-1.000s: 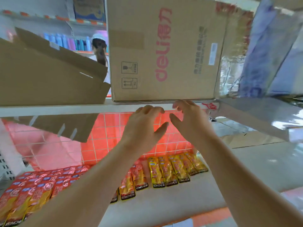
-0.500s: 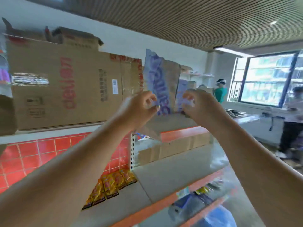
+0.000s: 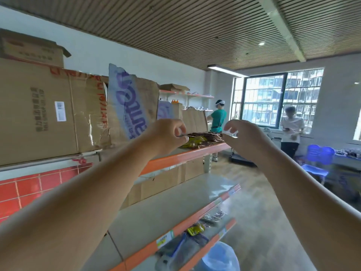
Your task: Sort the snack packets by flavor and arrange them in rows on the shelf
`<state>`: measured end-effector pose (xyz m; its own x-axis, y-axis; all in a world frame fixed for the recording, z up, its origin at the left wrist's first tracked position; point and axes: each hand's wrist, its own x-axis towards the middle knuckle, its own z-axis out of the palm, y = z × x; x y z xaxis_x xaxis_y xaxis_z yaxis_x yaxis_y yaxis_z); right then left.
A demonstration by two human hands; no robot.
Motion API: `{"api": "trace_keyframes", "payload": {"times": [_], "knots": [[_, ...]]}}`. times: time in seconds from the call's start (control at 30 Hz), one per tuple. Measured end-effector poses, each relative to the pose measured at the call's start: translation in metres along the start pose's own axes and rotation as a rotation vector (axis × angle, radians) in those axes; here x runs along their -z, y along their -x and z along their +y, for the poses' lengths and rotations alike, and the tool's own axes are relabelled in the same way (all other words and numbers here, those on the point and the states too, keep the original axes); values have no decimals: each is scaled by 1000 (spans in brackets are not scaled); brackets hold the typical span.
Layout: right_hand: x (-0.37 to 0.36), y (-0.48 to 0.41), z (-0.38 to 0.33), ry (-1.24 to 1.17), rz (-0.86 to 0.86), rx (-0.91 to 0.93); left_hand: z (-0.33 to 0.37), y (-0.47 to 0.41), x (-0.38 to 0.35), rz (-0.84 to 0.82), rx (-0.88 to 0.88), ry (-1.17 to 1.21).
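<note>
1. Shelf unit: orange-edged tiers, runs along L wall. Top tier carries cartons and the task items. Grey mid tier sits below it.
2. Large carton: brown, red print, white barcode label, on top tier at far L. A smaller box sits on top of it.
3. Torn cardbd sheet: upright, purple lettering, just R of the large carton and behind L hand.
4. Window: dark frame, back wall. Two persons stand near it, one in a green top, one in a white top. Blue stool to their R.
5. L hand: raised to top tier, fingers curled, pinching L edge of the pile in item 7.
6. R hand: raised at same height, fingers curved, thumb tip at pile's R end. Grip or mere contact: cannot tell.
7. Snack pkts: loose heap, brown w/ some yellow, lying on top tier near its front edge, btwn both hands.
8. Yellow pkt: on a lower tier, among other blurred items.
9. Price label: on an orange edge strip, low in view.
</note>
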<state>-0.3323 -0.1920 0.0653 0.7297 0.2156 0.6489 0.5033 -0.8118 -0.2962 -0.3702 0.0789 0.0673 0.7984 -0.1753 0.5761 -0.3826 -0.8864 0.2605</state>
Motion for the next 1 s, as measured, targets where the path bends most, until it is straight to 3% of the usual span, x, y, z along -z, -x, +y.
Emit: {"api": "trace_keyframes", "payload": {"times": [0.47, 1.0], "knots": [[-112, -124, 83, 90, -85, 47, -97, -151, -94, -71, 51, -13], [-238, -269, 121, 32, -209, 75, -181, -283, -153, -302, 219, -147]]}}
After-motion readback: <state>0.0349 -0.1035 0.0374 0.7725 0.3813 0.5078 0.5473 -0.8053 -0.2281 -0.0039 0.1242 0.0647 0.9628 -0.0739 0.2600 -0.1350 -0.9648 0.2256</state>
